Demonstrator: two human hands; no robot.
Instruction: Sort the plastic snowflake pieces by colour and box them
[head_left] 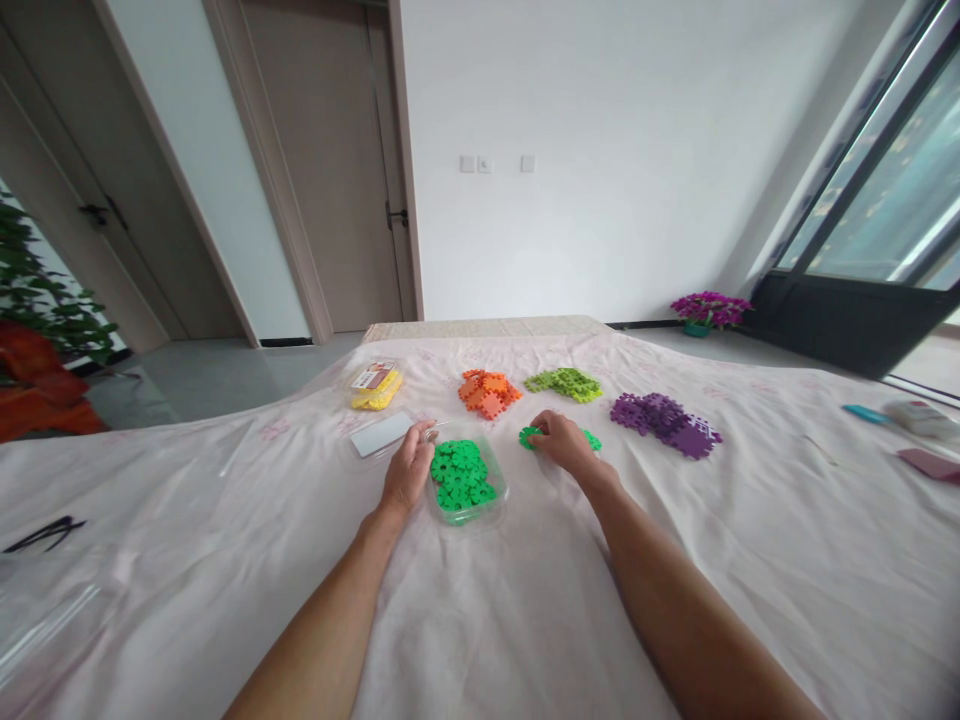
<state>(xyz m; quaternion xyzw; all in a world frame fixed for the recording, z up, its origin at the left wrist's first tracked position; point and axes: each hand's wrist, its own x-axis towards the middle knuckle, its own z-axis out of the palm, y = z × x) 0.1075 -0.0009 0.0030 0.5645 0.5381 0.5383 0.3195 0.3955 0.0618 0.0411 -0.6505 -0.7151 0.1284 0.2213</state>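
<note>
My left hand (410, 468) grips the left rim of a clear plastic box (496, 512). Green snowflake-shaped building pieces (459, 475) fill much of the box. To the right of it, my right hand (562, 438) bends down with its fingers closed on a green building piece (529, 438) lying on the cloth. Another green piece (593, 440) shows past the far side of that hand. Beside my left hand lies a clear lid with a white label (380, 435). My right fingertips are partly hidden by the hand itself.
Beyond my hands lie orange pieces (489, 393), lime-green pieces (566, 384) and purple pieces (666, 424). A closed box of yellow pieces (376, 388) stands back left. At the right edge are a blue object (865, 413) and a red one (930, 464). The pinkish cloth (480, 620) is creased.
</note>
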